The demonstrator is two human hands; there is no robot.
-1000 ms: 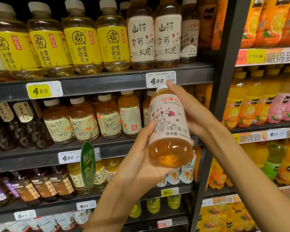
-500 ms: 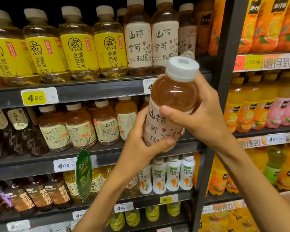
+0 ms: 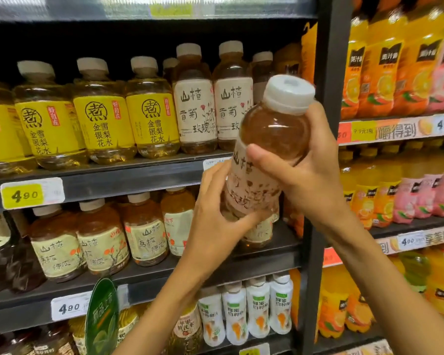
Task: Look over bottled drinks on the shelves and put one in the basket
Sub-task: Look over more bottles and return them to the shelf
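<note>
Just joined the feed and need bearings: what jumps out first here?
A bottle of amber drink with a white cap, tilted, held mid-frame in front of the shelves: the right hand grips its upper part, the left hand its base. Behind, yellow-label bottles line the upper left shelf, and orange juice fills the right.

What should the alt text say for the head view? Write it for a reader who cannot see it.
Two hands hold a capped bottle of amber drink before store shelves: the right hand grips its upper part, the left hand its base. Behind stand yellow-labelled bottles and a 4.90 price tag.
</note>
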